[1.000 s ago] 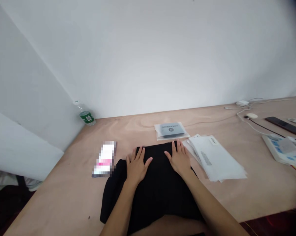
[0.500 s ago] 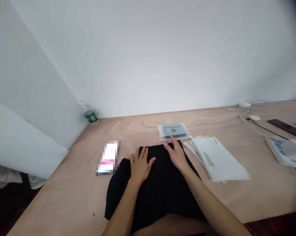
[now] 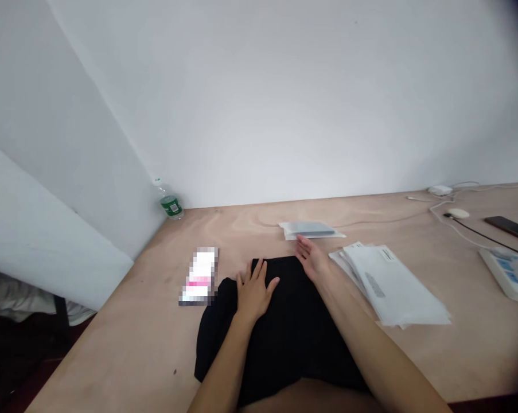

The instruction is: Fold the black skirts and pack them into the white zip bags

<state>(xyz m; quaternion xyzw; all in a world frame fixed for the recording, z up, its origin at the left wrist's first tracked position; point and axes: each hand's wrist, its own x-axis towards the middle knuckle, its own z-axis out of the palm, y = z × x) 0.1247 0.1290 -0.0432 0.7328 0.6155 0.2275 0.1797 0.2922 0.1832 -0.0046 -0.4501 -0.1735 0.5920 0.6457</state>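
Note:
A folded black garment point(image 3: 284, 327) lies on the wooden table point(image 3: 129, 344) in front of me. My left hand point(image 3: 254, 287) rests flat on its upper left part, fingers spread and open. My right hand point(image 3: 312, 258) hovers at the garment's far edge with fingers stretched out, open, holding nothing. Just beyond its fingertips lies a small clear packet with a grey card inside point(image 3: 310, 229). A stack of clear plastic bags point(image 3: 392, 284) sits to the right of the garment.
A blurred-out flat item point(image 3: 199, 275) lies left of the garment. A green-labelled water bottle point(image 3: 169, 201) stands in the back corner by the wall. Cables, a white mouse point(image 3: 458, 213), a dark phone point(image 3: 510, 228) and a white-blue box point(image 3: 506, 269) occupy the right side.
My right hand has lifted off the garment and reached forward toward the small packet. The left hand stays flat on the cloth. The view has shifted left and down a little.

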